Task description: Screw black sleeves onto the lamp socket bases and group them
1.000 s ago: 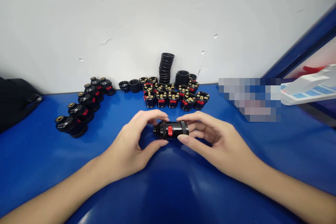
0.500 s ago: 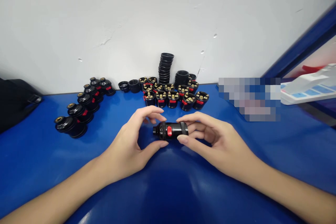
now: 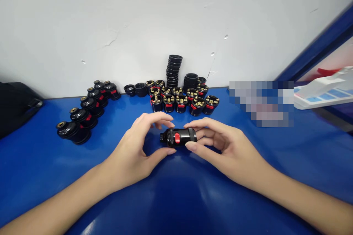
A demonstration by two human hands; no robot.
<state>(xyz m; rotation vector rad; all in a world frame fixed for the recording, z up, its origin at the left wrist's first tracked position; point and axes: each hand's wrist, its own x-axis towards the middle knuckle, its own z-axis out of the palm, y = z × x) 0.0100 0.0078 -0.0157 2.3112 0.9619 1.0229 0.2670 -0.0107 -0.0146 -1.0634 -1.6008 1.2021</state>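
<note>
A black lamp socket [image 3: 184, 138] with a red switch lies on its side in front of me, its narrow neck pointing left and its ridged ring at the right end. My right hand [image 3: 220, 141] grips that ring end, thumb on the near side and fingers over the far side and behind the end. Around the neck end curves my left hand [image 3: 140, 141], fingers and thumb apart. A small gap shows between its fingers and the socket; whether the left thumb touches the underside I cannot tell.
Complete lamp sockets [image 3: 74, 132] stand in a slanting row at left. Behind my hands are several open socket bodies [image 3: 198, 106] with brass contacts, a leaning stack of black rings [image 3: 173, 70] and a shorter ring stack [image 3: 191, 80]. A black bag [image 3: 18, 108] sits far left, a white tray [image 3: 325, 97] far right.
My left fingers have lifted off the socket and spread a little wider. The right hand keeps its grip, and the socket stays in almost the same place.
</note>
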